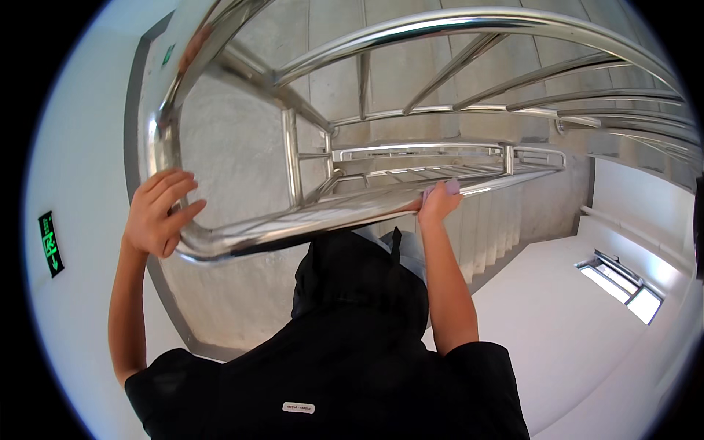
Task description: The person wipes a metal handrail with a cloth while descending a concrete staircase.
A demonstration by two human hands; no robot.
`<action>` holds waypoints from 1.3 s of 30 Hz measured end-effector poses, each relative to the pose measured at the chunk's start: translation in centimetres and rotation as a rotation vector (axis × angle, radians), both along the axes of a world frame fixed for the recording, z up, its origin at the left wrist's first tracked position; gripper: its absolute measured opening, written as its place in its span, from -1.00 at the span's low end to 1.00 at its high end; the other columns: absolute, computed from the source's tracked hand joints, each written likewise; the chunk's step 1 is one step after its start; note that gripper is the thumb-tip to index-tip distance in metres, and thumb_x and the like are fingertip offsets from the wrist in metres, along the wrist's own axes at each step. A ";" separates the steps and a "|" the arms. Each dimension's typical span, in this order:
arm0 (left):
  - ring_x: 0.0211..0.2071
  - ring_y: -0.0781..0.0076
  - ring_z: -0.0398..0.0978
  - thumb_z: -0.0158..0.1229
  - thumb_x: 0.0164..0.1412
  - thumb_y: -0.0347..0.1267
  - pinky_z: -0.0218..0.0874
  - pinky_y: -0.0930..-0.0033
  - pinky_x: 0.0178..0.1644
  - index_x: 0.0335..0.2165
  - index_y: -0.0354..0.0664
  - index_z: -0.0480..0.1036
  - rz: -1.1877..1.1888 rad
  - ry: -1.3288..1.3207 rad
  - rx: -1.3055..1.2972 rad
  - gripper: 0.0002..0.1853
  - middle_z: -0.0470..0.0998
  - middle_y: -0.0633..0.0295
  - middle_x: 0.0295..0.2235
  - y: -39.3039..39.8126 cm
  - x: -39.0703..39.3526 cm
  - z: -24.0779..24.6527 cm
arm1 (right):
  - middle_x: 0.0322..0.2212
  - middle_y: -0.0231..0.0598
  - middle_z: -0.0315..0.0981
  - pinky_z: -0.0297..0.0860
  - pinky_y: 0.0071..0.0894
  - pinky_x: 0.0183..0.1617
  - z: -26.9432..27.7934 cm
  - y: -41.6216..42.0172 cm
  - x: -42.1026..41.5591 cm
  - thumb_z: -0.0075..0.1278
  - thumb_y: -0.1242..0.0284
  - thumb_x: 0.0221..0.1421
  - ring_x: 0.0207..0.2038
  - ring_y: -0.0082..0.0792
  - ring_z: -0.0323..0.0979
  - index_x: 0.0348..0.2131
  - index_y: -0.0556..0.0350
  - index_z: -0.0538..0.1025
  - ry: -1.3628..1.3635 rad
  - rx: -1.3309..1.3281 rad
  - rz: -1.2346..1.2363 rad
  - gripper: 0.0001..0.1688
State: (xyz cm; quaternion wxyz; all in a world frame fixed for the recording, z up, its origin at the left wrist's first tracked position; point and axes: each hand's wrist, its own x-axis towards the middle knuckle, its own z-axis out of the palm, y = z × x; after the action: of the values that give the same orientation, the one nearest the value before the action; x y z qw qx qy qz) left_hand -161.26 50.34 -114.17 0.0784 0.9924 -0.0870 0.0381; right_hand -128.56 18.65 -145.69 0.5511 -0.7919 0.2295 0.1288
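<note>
A polished stainless-steel handrail (308,223) runs in front of my body and bends at its left end. My left hand (159,214) is at that bend, palm toward the tube and fingers apart; whether it bears on the steel is hard to tell. Farther along the rail to the right, my right hand (441,204) presses a folded lilac cloth (452,187) against the tube. Most of the cloth is hidden under my fingers. My black clothing (330,374) fills the lower middle, below the rail.
Another steel railing (467,25) with slanting bars rises along concrete steps (396,71) at the top. Lower stairs (489,231) descend on the right. A green lit exit sign (51,243) hangs on the left wall. An opened window (621,283) is at right.
</note>
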 end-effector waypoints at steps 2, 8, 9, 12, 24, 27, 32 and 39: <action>-0.18 -0.09 0.50 -0.01 -0.32 -0.25 0.36 -0.01 -0.07 -0.40 -0.32 0.55 0.035 -0.030 0.015 -0.54 0.49 -0.09 -0.25 -0.1 0.1 0.2 | 0.20 0.33 -0.02 0.12 0.12 0.23 -2.6 -0.9 0.6 0.02 0.34 0.12 0.16 0.16 0.16 0.16 0.30 0.17 -0.122 -0.181 0.044 -0.30; -0.22 -0.08 0.48 -0.01 -0.27 -0.30 0.34 0.04 -0.10 -0.34 -0.33 0.52 0.134 -0.167 0.101 -0.55 0.47 -0.07 -0.27 -0.7 -1.1 -0.2 | -0.07 -0.03 0.48 0.13 0.15 0.19 2.6 -0.2 -0.2 -0.14 0.20 0.24 0.00 0.08 0.38 -0.15 0.17 0.54 -0.643 -0.541 1.071 -0.56; -0.22 -0.07 0.47 -0.01 -0.27 -0.31 0.34 0.05 -0.11 -0.34 -0.34 0.51 0.162 -0.191 0.096 -0.55 0.47 -0.06 -0.27 -0.8 -1.4 -0.4 | -0.22 -0.07 0.52 0.18 0.12 0.14 5.2 1.1 -1.5 -0.19 0.18 0.26 -0.08 0.05 0.42 -0.24 0.12 0.57 -0.469 -0.440 1.193 -0.57; -0.25 -0.06 0.46 0.00 -0.26 -0.34 0.32 0.07 -0.14 -0.34 -0.34 0.50 0.236 -0.262 0.076 -0.58 0.46 -0.05 -0.27 -1.0 -1.9 -0.8 | -0.40 -0.14 0.56 0.29 0.04 -0.03 12.3 5.1 -6.5 -0.24 0.14 0.25 -0.23 -0.01 0.49 -0.34 0.05 0.58 -0.130 -0.071 1.471 -0.54; -0.27 0.05 0.47 0.10 -0.26 -0.50 0.31 0.13 -0.18 -0.39 -0.32 0.49 0.351 -0.377 0.288 -0.70 0.46 0.07 -0.32 -3.2 -2.2 0.1 | -0.64 -0.28 0.52 0.35 -0.17 -0.28 14.8 8.3 -10.3 -0.29 0.16 0.24 -0.48 -0.14 0.49 -0.51 0.01 0.54 -0.300 0.051 1.655 -0.52; -0.27 0.09 0.49 0.14 -0.28 -0.57 0.31 0.15 -0.19 -0.39 -0.29 0.51 0.401 -0.412 0.294 -0.70 0.48 0.14 -0.33 -5.3 -2.1 0.7 | -0.67 -0.33 0.50 0.36 -0.23 -0.27 14.6 7.8 -8.5 -0.33 0.12 0.26 -0.51 -0.24 0.49 -0.44 0.00 0.58 -0.075 -0.035 1.686 -0.47; -0.25 0.12 0.49 0.13 -0.30 -0.61 0.30 0.15 -0.18 -0.38 -0.26 0.52 0.472 -0.414 0.080 -0.67 0.49 0.16 -0.34 -11.1 0.5 -0.2 | -0.55 -0.26 0.54 0.37 -0.31 -0.19 13.9 5.9 -6.0 -0.35 0.07 0.33 -0.43 -0.29 0.50 -0.22 0.05 0.61 -0.099 -0.114 1.633 -0.41; -0.15 0.13 0.46 0.11 -0.11 -0.62 0.27 0.11 -0.10 -0.34 -0.22 0.52 0.693 -0.381 -0.154 -0.74 0.50 0.14 -0.28 -16.9 6.4 -7.1 | -0.33 -0.17 0.54 0.31 -0.18 0.00 11.1 2.7 -3.4 -0.12 0.17 0.23 -0.16 -0.12 0.48 -0.02 0.06 0.53 -0.251 0.112 1.645 -0.52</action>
State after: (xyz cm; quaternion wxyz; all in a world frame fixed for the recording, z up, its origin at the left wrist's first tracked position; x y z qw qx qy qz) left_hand -154.82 33.47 -121.28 0.1174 0.9293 0.2429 0.2521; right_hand -132.00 21.39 -134.61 0.3413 -0.6866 -0.4920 0.4125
